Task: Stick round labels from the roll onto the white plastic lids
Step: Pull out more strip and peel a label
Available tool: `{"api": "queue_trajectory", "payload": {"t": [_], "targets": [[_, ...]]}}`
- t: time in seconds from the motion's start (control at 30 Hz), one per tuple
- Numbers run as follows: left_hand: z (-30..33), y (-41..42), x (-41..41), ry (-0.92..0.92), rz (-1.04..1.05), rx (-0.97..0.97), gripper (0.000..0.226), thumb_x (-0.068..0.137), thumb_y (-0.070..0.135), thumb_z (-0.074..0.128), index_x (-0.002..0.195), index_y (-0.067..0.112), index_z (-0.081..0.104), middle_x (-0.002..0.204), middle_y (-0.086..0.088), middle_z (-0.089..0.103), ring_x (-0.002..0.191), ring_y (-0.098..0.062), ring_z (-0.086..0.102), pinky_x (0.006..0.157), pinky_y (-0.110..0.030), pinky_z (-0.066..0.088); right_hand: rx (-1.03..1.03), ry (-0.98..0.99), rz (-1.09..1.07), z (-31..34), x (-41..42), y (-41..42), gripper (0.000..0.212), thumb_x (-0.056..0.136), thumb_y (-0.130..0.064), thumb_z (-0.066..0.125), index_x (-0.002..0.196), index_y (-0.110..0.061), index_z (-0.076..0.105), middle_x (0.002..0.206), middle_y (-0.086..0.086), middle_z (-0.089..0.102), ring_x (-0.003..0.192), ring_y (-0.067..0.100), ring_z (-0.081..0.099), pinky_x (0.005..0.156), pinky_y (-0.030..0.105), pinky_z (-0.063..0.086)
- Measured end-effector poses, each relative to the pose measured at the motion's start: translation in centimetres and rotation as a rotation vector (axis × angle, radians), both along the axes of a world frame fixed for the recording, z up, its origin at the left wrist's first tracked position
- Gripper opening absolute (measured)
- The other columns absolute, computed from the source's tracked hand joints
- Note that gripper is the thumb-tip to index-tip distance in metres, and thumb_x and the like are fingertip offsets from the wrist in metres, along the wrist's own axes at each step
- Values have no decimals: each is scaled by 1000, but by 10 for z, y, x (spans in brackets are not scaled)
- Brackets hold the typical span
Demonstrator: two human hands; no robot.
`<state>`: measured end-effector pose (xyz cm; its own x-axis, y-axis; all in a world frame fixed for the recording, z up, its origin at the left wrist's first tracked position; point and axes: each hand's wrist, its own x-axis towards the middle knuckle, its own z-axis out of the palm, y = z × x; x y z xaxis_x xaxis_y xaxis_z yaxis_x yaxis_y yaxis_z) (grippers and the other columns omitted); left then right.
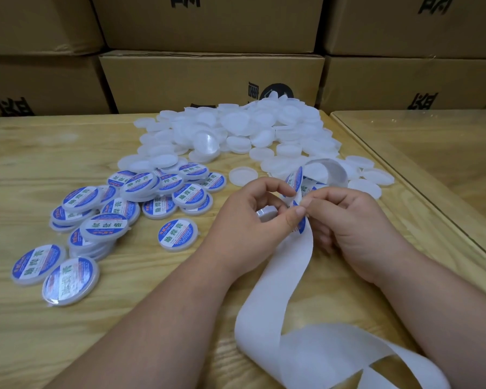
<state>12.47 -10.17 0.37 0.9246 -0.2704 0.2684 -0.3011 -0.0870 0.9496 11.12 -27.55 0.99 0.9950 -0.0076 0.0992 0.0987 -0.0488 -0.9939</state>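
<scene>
peeling the next label, lid kept ready in the palm

centre of the frame: left hand (253, 220) curled round a bare lid (267, 213), tucked in the palm with its top showing, thumb and forefinger free at the tips to help with the strip. likely parked there so the label can go straight on once lifted, with no reach to the pile.

just right of it: right hand (348, 220) pinching the liner (289, 265) at the bend, fingertips meeting the left thumb at the strip. label (294, 179) standing up above the fingers, edge-on, part lifted off the backing; bending the strip sharply probably done to make the edge spring free.

lower right: spent liner trailing down toward the frame's bottom edge in loose loops, out of the working area. roll (327, 171) just above the hands, feeding down toward them.

upper centre: heap of plain lids (236, 127) on the table (40, 141), within reach. left of centre: labelled lids (118, 209) spread apart from the plain ones, seemingly to keep done and undone from mixing. across the top: stacked boxes (208, 80) behind the table.

by the look of the two piles, well under half done.
</scene>
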Motion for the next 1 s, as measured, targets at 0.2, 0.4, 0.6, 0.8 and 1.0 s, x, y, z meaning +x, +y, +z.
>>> {"api": "queue_trajectory", "payload": {"t": [0.2,0.4,0.6,0.8,1.0], "targets": [[0,-1,1,4,-24,-35,19,85,34,73,99,25,63,69,15,65,63,-2,59,64,-17,47,-10,-2,84,1,-1,0,19,77,-34,74,75,-15,76,46,4,44,47,20,36,45,26,33],[0,-2,1,13,-40,-54,15,84,33,68,96,27,63,73,9,66,70,-9,63,73,-32,52,-55,7,92,2,-3,5,15,80,-30,69,69,-21,74,48,4,48,45,17,38,45,22,34],[-1,-2,2,18,-29,-62,15,83,32,72,94,27,63,72,12,66,72,-8,64,71,-25,52,-33,21,34,2,-4,8,15,78,-26,64,64,-22,68,49,5,51,42,16,42,43,24,36],[-3,-3,1,-22,7,35,18,80,32,77,74,21,64,73,7,70,77,-8,65,79,-29,52,-23,-2,34,7,-5,8,28,82,-36,65,59,-20,65,53,6,53,45,19,45,43,28,37],[-1,-3,-1,10,34,67,17,81,38,73,73,24,67,65,17,66,64,-3,58,64,-18,48,-66,-5,-35,7,-5,9,31,84,-22,62,53,-21,56,52,4,54,43,16,43,43,27,37]]}}
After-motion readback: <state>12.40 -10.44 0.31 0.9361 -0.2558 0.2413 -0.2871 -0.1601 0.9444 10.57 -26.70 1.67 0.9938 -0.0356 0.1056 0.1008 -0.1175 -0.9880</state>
